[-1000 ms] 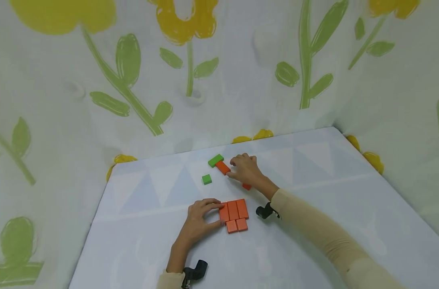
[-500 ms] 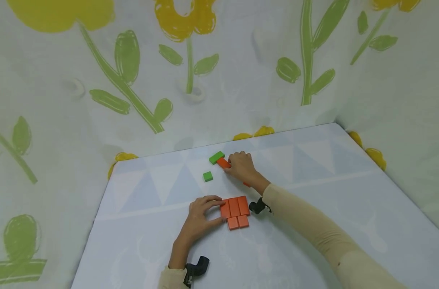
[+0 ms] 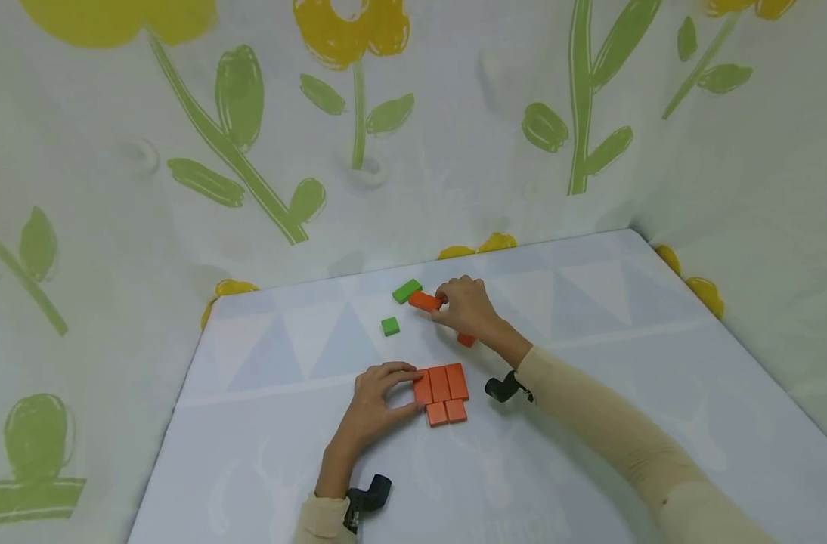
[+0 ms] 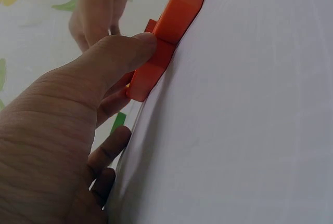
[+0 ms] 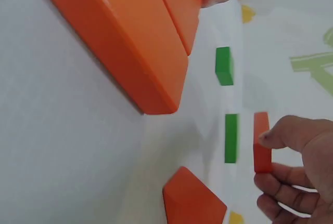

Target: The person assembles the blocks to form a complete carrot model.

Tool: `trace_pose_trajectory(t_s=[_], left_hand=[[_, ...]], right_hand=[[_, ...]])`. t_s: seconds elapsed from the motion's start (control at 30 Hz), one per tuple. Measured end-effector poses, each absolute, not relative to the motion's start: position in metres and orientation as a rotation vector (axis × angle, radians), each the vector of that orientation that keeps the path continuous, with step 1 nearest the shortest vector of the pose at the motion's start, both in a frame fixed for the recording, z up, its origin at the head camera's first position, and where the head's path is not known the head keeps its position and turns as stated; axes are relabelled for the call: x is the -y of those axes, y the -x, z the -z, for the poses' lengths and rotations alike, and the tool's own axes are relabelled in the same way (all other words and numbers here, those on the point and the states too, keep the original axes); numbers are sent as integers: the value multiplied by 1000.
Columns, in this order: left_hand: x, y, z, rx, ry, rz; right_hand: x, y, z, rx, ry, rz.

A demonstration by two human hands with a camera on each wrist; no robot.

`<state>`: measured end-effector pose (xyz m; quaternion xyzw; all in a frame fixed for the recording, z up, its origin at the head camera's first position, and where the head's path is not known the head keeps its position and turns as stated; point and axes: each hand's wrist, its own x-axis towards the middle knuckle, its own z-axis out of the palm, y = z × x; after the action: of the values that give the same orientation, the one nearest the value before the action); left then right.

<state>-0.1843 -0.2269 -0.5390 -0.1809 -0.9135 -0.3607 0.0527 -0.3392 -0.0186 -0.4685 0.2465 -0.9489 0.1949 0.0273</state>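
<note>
I can see both of the person's hands at work on the pale counter. The right hand is nearly pinched thin: its thumb and fingers hold an orange block by one end. That block is at the far part of the counter, right by a long green block. I can't tell if it is up in the air or if its other end touches something. A small green block sits near them, a bit closer to the person. One more orange piece peeks out next to the right arm.

The left hand makes a wider pinch. Its thumb and pointing finger grip the left long block at its two ends. The middle long block and the right long block lie snug beside it. On the near side, two little orange blocks touch that row. I see tan sleeves and a wall cloth with big flowers on it.
</note>
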Motion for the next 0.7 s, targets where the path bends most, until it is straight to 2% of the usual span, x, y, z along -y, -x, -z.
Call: trace_pose_trajectory(t_s=[0.33,0.7], left_hand=[[229,186,540,2764,561,1086],[227,185,541,2729,577,1099]], right_hand=[[-12,306,456,2781,-1050,-679],[-32,266,453,2699,-1141,-751]])
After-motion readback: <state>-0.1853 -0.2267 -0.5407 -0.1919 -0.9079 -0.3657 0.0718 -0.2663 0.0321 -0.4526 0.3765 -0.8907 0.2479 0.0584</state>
